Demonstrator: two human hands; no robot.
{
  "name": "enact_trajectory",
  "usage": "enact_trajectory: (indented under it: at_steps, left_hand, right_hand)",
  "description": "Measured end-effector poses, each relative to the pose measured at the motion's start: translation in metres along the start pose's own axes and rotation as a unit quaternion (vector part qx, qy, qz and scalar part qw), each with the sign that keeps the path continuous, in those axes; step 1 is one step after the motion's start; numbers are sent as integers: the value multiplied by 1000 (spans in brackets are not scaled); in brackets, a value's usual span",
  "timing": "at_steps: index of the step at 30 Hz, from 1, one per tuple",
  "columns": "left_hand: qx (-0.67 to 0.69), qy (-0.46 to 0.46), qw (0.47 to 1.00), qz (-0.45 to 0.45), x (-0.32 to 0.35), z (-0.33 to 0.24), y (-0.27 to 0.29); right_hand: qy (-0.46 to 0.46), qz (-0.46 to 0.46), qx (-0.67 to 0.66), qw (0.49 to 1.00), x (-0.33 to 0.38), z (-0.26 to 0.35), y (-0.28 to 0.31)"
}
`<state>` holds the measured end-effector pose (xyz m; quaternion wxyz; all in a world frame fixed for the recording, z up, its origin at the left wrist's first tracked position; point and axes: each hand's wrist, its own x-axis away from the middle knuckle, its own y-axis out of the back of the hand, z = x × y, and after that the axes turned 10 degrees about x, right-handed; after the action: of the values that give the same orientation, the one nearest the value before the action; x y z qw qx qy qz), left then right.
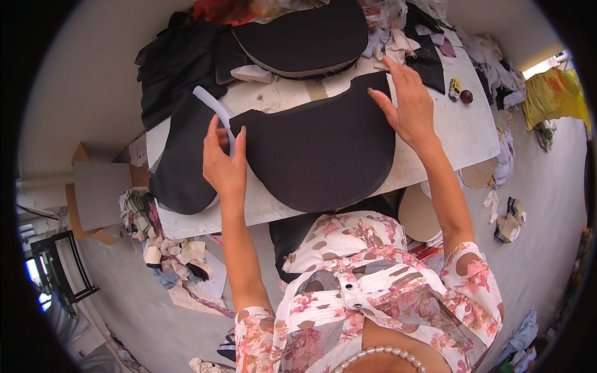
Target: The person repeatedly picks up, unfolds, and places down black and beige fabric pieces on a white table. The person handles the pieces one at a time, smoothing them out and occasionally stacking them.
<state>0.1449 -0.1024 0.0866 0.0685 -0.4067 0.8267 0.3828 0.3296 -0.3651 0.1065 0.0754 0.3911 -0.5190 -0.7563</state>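
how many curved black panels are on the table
3: the near panel at the front middle of the table, the left panel along its left side, and the far panel at the back. Others may be hidden underneath.

pale wall (102,74), grey floor (547,193), white table (469,133)

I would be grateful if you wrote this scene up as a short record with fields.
Left hand: at the black panel's left edge, curved white strip between thumb and fingers; firmness of grip unclear
Right hand: open, at the panel's upper right corner
Centre: black panel, its rounded edge toward the person
Left on table: another black piece
Far side: thick black pad, with cloth scraps around it
Right on table: yellow toy car beside a dark red ball
Surface: pale table
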Motion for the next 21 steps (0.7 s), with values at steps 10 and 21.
enact_trajectory:
  at_steps: [10, 21]
  left_hand:
    - [-95, -125, 964, 215, 24, 0, -20]
    - [89, -109, 990, 5, 42, 7, 12]
  right_hand:
    - [151, 171, 39, 973, 31, 21, -23]
    - [166, 12, -276, 947, -34, 137, 5]
